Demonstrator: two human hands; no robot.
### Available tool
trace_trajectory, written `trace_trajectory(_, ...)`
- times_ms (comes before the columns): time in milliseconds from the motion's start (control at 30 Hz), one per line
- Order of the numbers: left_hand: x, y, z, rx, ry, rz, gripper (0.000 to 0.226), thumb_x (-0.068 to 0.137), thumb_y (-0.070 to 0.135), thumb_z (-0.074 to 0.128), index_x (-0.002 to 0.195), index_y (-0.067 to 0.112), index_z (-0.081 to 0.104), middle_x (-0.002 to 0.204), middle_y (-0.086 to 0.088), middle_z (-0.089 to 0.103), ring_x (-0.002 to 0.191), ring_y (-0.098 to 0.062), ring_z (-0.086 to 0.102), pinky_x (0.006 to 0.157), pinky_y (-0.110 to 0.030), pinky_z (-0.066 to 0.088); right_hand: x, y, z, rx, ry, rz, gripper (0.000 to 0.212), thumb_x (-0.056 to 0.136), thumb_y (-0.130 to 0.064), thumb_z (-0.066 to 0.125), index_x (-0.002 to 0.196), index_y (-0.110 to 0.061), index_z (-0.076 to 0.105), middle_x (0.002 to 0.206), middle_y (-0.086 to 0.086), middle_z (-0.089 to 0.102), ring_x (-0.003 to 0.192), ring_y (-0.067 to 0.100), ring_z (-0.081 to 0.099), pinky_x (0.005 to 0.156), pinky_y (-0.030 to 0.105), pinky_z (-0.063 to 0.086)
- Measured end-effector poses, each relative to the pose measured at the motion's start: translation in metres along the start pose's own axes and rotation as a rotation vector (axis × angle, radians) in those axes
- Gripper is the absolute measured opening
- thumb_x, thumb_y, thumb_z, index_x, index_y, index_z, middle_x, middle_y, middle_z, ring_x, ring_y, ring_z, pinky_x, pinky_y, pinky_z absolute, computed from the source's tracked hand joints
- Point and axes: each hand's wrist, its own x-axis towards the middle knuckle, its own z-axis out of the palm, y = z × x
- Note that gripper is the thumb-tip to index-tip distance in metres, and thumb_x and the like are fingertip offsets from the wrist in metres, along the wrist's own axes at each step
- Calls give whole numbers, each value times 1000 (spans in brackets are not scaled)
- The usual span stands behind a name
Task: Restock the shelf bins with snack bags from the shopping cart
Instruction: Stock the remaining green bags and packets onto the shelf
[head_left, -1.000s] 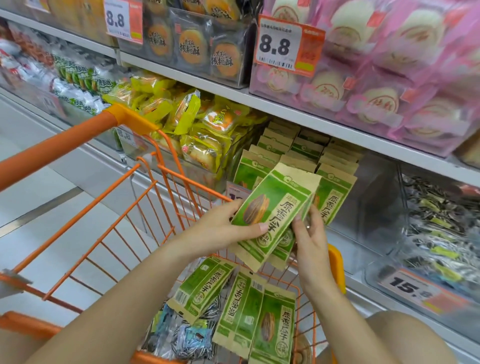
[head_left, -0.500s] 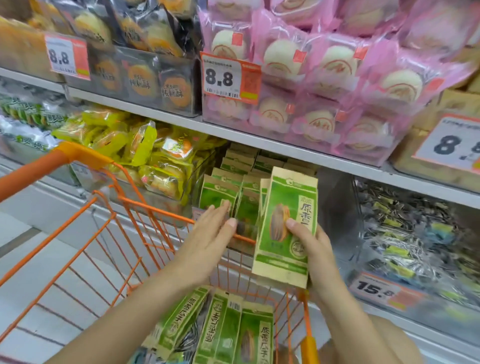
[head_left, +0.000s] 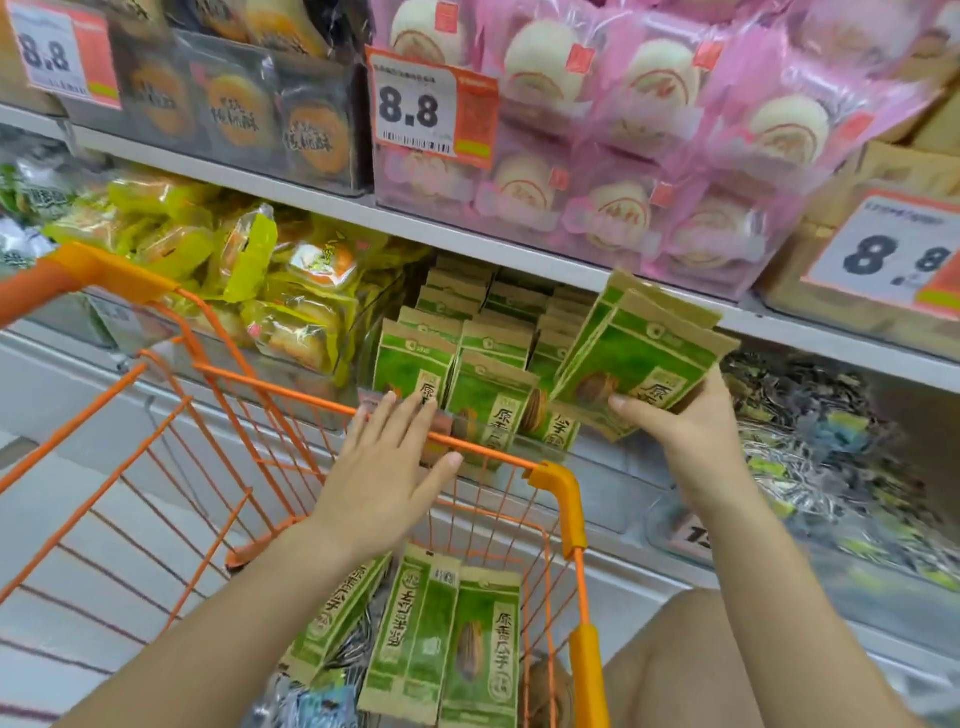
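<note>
- Shopping cart (head_left: 291, 395), orange wire: holds green snack bags (head_left: 441, 639) lying flat near its front wall, three in plain view, with silvery and blue packets (head_left: 317, 706) partly under them
- Shelf bin (head_left: 597, 457), clear plastic, lower shelf: rows of the same green and tan bags (head_left: 493, 395) standing upright, front row pressed against the clear wall
- Right hand (head_left: 691, 431): thumb and fingers closed round the bottom edge of a small stack of green bags (head_left: 639, 353), at least two, tilted to the right and held above the right side of the bin, under the shelf edge
- Left hand (head_left: 384, 462): flat, fingers straight and spread, holding nothing; over the cart's front rim, fingertips reaching the bin's front wall
- Bin to the left: yellow wrapped pastries (head_left: 249, 280), heaped loosely
- Bin to the right: small silvery packets (head_left: 810, 441), blurred
- Upper shelf: dark packs of round cakes (head_left: 234, 109) at left, pink packs of white buns (head_left: 649, 130) in the middle, brown cartons (head_left: 904, 166) at right
- Price tags (head_left: 431, 106) reading 8.8 hang on the upper bins
</note>
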Motion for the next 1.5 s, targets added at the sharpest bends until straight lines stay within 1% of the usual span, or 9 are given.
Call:
trace_trajectory(233, 0, -4, 4, 110, 5, 29, 86, 79, 68, -3, 152, 23, -4, 159, 4, -7, 145, -16, -15, 114, -34, -16, 17, 44, 17, 58, -147, 222, 66, 68, 15, 73, 116, -24, 52, 114, 8, 67, 106, 25, 65, 96, 52, 49)
trace_trajectory(367, 0, -5, 4, 119, -4, 51, 86, 75, 62, 4, 151, 22, -7, 159, 3, -9, 145, -17, -17, 112, -33, -18, 23, 46, 25, -30, -175, 241, 63, 73, 10, 73, 123, -20, 48, 115, 6, 65, 104, 20, 64, 95, 46, 51)
trace_trajectory(533, -1, -9, 2, 118, -2, 78, 81, 82, 50, 28, 151, 23, -5, 159, 1, -6, 145, -17, -14, 112, -33, -18, 15, 42, 27, -714, -150, 203, 64, 75, -27, 79, 128, -19, 45, 120, 5, 50, 108, 21, 52, 81, 30, 40)
trace_trajectory(700, -1, -7, 0, 152, -21, 75, 83, 81, 47, 28, 150, 22, -10, 159, 1, -12, 145, -19, -17, 112, -34, -18, 10, 38, 24, -751, -342, 353, 27, 94, -39, 55, 111, -20, 61, 109, 5, 69, 98, 23, 65, 88, 35, 49)
trace_trajectory(1000, -1, -5, -2, 126, -26, 72, 83, 92, 37, 47, 150, 22, -10, 159, 1, -11, 145, -19, -16, 113, -35, -17, 11, 29, 33, -881, -380, 392, 62, 101, -49, 28, 140, -3, 40, 139, 20, 49, 124, 35, 48, 90, 35, 39)
trace_trajectory(1100, -3, -6, -2, 98, -26, 67, 81, 92, 36, 46, 151, 23, -8, 159, 2, -10, 145, -18, -15, 114, -35, -15, -4, 23, 19, -813, -210, 275, 69, 99, -47, 38, 153, -9, 17, 140, 12, 51, 130, 31, 46, 99, 37, 39)
trace_trajectory(1233, -4, -4, -13, -24, -6, 63, 68, 93, 28, 46, 152, 22, 12, 160, 1, 3, 146, -17, -4, 117, -35, -6, -36, 8, 21, -631, -52, -155, 39, 98, -25, 49, 136, -18, 49, 117, -3, 63, 112, 16, 57, 96, 41, 46)
trace_trajectory(1367, -5, -5, -49, -164, -6, 93, 41, 91, 20, 48, 131, 22, 54, 128, -4, 60, 123, -22, 49, 104, -36, 39, -61, -6, 53, -760, -364, -343, 24, 96, -23, 53, 118, -20, 62, 109, -7, 65, 101, 8, 58, 81, 24, 42)
trace_trajectory(1500, -21, -16, -69, 17, -333, 63, 37, 94, 24, 43, 129, 20, 55, 116, -3, 65, 107, -22, 57, 84, -31, 47, -66, 6, 98, -1170, -1078, -192, 46, 94, -43, 51, 136, -23, 46, 124, 1, 61, 112, 22, 57, 88, 35, 49)
